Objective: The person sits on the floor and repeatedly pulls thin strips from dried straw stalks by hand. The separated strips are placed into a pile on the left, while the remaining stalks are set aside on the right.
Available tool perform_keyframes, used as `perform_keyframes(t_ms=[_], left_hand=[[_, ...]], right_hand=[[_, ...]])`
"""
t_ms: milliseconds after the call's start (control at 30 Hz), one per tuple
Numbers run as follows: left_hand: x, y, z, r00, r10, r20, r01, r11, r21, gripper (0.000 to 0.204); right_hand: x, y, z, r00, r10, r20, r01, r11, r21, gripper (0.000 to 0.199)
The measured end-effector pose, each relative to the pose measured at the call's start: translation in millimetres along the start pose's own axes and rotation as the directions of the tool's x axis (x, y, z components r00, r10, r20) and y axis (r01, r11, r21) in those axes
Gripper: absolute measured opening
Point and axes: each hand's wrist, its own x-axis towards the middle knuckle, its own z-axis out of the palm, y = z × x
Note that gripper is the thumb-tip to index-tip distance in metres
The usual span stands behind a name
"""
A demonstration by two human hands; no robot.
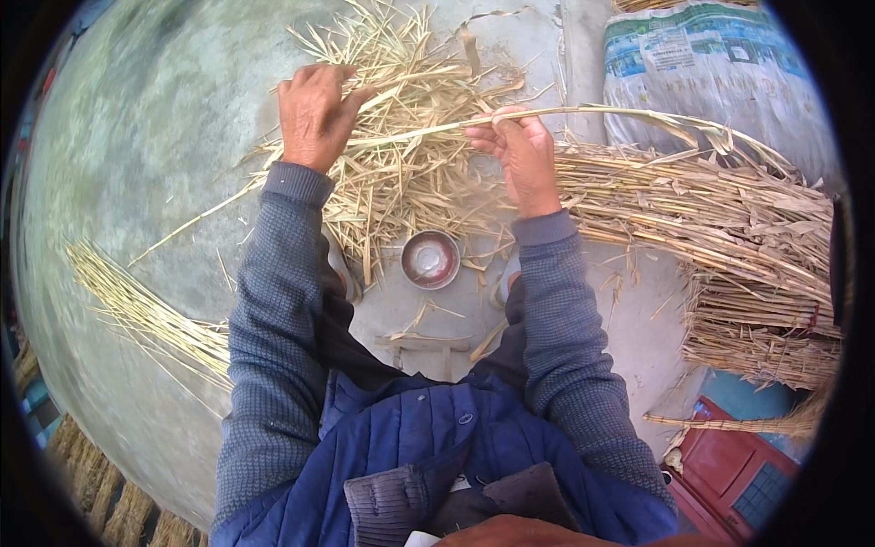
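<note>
A long, thin dry stalk (629, 110) with pale leaves on it stretches from the far right toward my left hand. My right hand (518, 157) is closed around it, pinching it between thumb and fingers. Further left, my left hand (314, 114) is held palm down, its thumb and curled fingers apart, with nothing visible in them. Beneath both hands spreads a loose heap of straw-coloured leaves and husks (410, 187). The stalk's left end passes over the heap, close below my left thumb.
Between my feet stands a small round metal bowl (430, 285). Leafy stalks (674, 196) are stacked at right, below a large white-and-blue sack (729, 109). Bare yellowish stalks (155, 310) lie on the concrete floor (137, 164) at left. A red object (720, 465) sits lower right.
</note>
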Motion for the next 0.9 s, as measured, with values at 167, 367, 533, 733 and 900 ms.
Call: perform_keyframes(t_ms=[167,367,533,733,900], left_hand=[[-11,40,22,0.945,0.223,0.240,-0.112,0.908,-0.404,0.023],[-14,19,7,0.855,0.037,0.518,0.153,0.935,-0.321,0.022],[-22,7,5,0.776,0.102,0.623,0.150,0.929,-0.339,0.027],[-31,45,26,0.815,-0.069,0.575,0.468,0.664,-0.583,0.027],[-28,50,26,0.716,-0.105,0.690,0.655,0.442,-0.613,0.023]], right_hand=[[-7,10,19,0.992,0.063,0.105,-0.051,0.993,-0.110,0.019],[2,-10,-11,0.986,0.061,-0.153,-0.060,0.998,0.013,0.017],[3,-11,-17,0.991,0.028,-0.129,-0.029,1.000,-0.006,0.017],[-1,-14,0,0.995,-0.024,-0.096,0.009,0.987,-0.160,0.018],[-4,-18,10,0.996,-0.057,-0.071,0.045,0.986,-0.160,0.018]])
